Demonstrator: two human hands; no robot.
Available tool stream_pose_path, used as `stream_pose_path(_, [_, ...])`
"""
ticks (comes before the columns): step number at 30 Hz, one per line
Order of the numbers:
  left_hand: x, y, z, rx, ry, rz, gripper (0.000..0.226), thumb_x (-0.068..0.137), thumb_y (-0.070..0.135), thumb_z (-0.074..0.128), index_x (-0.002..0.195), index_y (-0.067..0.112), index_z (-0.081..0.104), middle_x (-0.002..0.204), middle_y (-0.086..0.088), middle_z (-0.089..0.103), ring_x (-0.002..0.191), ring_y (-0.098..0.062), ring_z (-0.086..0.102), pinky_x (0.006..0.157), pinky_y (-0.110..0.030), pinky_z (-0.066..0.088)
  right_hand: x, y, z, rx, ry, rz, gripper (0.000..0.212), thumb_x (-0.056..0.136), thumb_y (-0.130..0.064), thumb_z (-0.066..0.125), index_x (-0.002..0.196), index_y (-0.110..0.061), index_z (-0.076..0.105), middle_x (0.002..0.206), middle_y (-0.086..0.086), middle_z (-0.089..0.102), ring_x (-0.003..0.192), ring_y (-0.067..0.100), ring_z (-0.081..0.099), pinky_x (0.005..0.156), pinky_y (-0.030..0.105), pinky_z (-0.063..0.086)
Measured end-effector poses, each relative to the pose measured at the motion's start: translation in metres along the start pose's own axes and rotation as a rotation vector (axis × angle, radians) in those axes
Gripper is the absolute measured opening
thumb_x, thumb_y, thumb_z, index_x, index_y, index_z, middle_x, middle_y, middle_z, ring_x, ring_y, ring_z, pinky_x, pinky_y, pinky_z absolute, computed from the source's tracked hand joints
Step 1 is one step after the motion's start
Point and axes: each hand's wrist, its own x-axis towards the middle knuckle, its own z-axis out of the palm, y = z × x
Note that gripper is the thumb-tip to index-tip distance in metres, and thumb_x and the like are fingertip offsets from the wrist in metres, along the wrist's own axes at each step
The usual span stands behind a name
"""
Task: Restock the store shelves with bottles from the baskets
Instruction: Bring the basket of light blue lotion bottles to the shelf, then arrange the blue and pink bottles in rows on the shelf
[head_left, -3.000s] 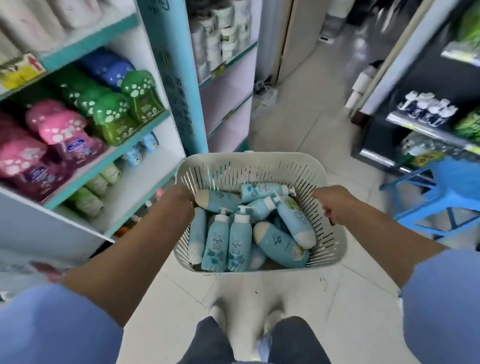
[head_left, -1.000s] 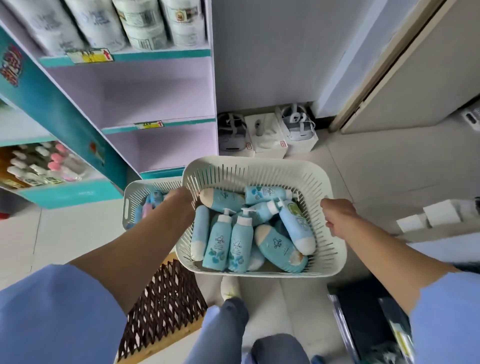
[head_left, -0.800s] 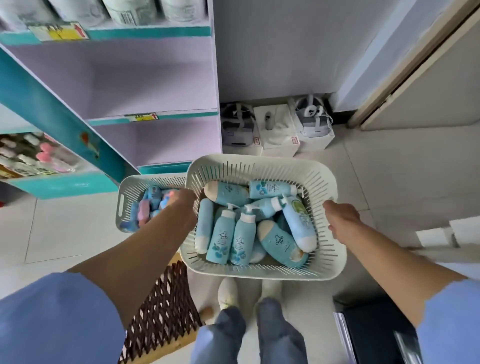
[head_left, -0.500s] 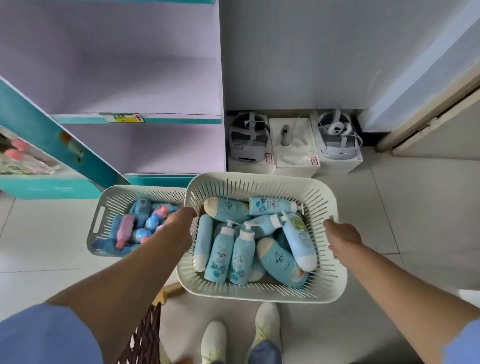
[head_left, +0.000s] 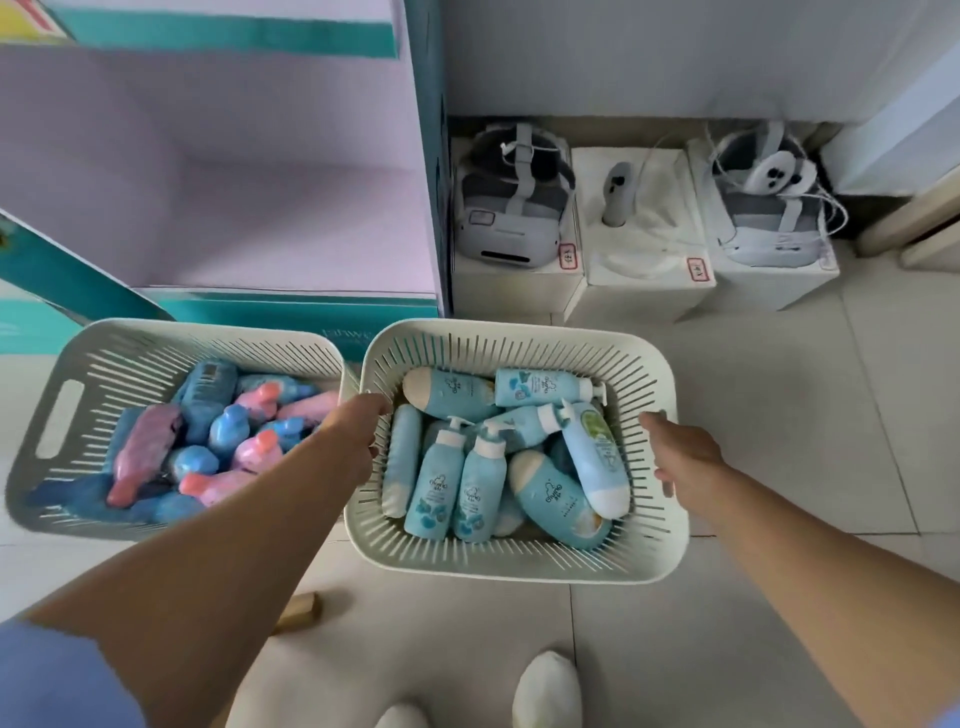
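Observation:
I hold a pale slatted basket (head_left: 519, 564) by its two side rims, low over the tiled floor. My left hand (head_left: 358, 434) grips the left rim and my right hand (head_left: 680, 460) grips the right rim. Several light blue bottles (head_left: 480, 480) with white pumps lie jumbled inside it. A second basket (head_left: 67, 415) sits on the floor to the left, touching the first, and holds several blue and pink bottles (head_left: 218, 441). Right behind both stands the lilac bottom shelf (head_left: 260, 228), with nothing on it.
Three white boxes stand against the wall at the right of the shelf unit, two with headsets (head_left: 511, 208) and one with a controller (head_left: 618, 192). A teal shelf edge (head_left: 291, 304) runs just behind the baskets. My shoes (head_left: 545, 691) are at the bottom edge. A wooden corner (head_left: 298, 610) pokes out near my left arm.
I have turned from the aisle to the lilac shelf unit and bent down. The basket in my hands has come low beside the second basket. Both hands kept their grip.

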Motion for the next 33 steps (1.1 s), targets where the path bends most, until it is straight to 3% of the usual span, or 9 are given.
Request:
stream_pose_path(3, [0.020,-0.010,0.007,0.003,-0.007,0.005,0.020,0.083,0.012,0.058,0.069,0.015,0.044,0.067,-0.001,0.037,0.054,-0.012,0.030,0.050,-0.023,0.031,0.021,0.006,0.014,0.041,-0.053,0.004,0.063,0.086,-0.051,0.054,0.122,0.000,0.056,0.103,0.013,0.056,0.090,0.029,0.055,0.064,0.031,0.044])
stream_pose_path(9, [0.047,-0.025,0.004,0.143,-0.049,-0.030,0.010,0.082,0.010,0.060,0.078,0.011,0.052,0.078,-0.004,0.042,0.061,-0.013,0.037,0.056,-0.024,0.037,0.030,0.007,0.025,0.009,-0.094,0.007,0.057,0.087,-0.043,0.059,0.122,0.002,0.053,0.107,0.015,0.058,0.085,0.028,0.056,0.055,0.029,0.039])
stream_pose_path(12, [0.037,-0.020,0.005,0.303,-0.114,-0.042,0.020,0.086,0.006,0.056,0.106,0.003,0.055,0.101,-0.014,0.052,0.089,-0.025,0.050,0.085,-0.037,0.046,0.009,-0.006,0.022,-0.208,-0.011,-0.104,0.056,0.087,-0.038,0.059,0.125,0.002,0.049,0.120,0.016,0.057,0.102,0.034,0.058,0.083,0.038,0.051])
stream_pose_path(14, [0.016,-0.006,0.006,0.431,-0.097,0.034,0.013,0.090,0.004,0.053,0.102,0.003,0.054,0.105,-0.015,0.050,0.098,-0.025,0.047,0.096,-0.040,0.042,-0.018,-0.024,0.016,-0.327,-0.012,-0.225,0.053,0.088,-0.035,0.058,0.128,-0.001,0.047,0.130,0.019,0.053,0.118,0.036,0.053,0.096,0.038,0.046])
stream_pose_path(18, [-0.051,0.045,-0.001,0.620,-0.089,0.217,0.017,0.090,0.009,0.053,0.073,0.005,0.049,0.077,-0.010,0.048,0.061,-0.019,0.043,0.054,-0.027,0.041,-0.092,-0.078,-0.003,-0.421,-0.083,-0.487,0.037,0.092,-0.026,0.053,0.122,-0.004,0.054,0.127,0.014,0.057,0.117,0.030,0.053,0.092,0.030,0.041])
stream_pose_path(21, [-0.110,0.079,-0.020,0.683,-0.182,0.330,0.019,0.091,0.008,0.050,0.073,0.011,0.051,0.093,-0.009,0.053,0.081,-0.022,0.052,0.070,-0.029,0.049,-0.155,-0.113,-0.025,-0.443,-0.106,-0.628,0.035,0.092,-0.025,0.055,0.120,-0.005,0.059,0.127,0.013,0.057,0.116,0.028,0.054,0.094,0.029,0.042])
stream_pose_path(24, [-0.176,0.109,-0.054,0.687,-0.238,0.452,0.015,0.088,0.000,0.048,0.082,0.010,0.058,0.088,-0.009,0.055,0.082,-0.019,0.053,0.071,-0.028,0.045,-0.225,-0.146,-0.057,-0.533,-0.141,-0.772,0.039,0.093,-0.028,0.056,0.125,-0.007,0.057,0.132,0.012,0.055,0.120,0.027,0.052,0.100,0.032,0.042])
stream_pose_path(28, [-0.273,0.148,-0.117,0.674,-0.279,0.516,0.023,0.084,-0.002,0.052,0.068,0.013,0.061,0.067,-0.007,0.058,0.052,-0.011,0.056,0.054,-0.017,0.042,-0.333,-0.184,-0.107,-0.677,-0.205,-0.932,0.039,0.094,-0.031,0.055,0.126,-0.009,0.056,0.131,0.009,0.057,0.119,0.025,0.054,0.100,0.035,0.044])
stream_pose_path(33, [-0.401,0.189,-0.199,0.739,-0.287,0.684,0.021,0.090,0.005,0.055,0.106,0.005,0.067,0.085,-0.008,0.064,0.060,-0.010,0.054,0.043,-0.008,0.041,-0.459,-0.222,-0.162,-0.752,-0.147,-1.095,0.038,0.093,-0.032,0.054,0.124,-0.010,0.056,0.128,0.010,0.057,0.114,0.027,0.056,0.097,0.039,0.046])
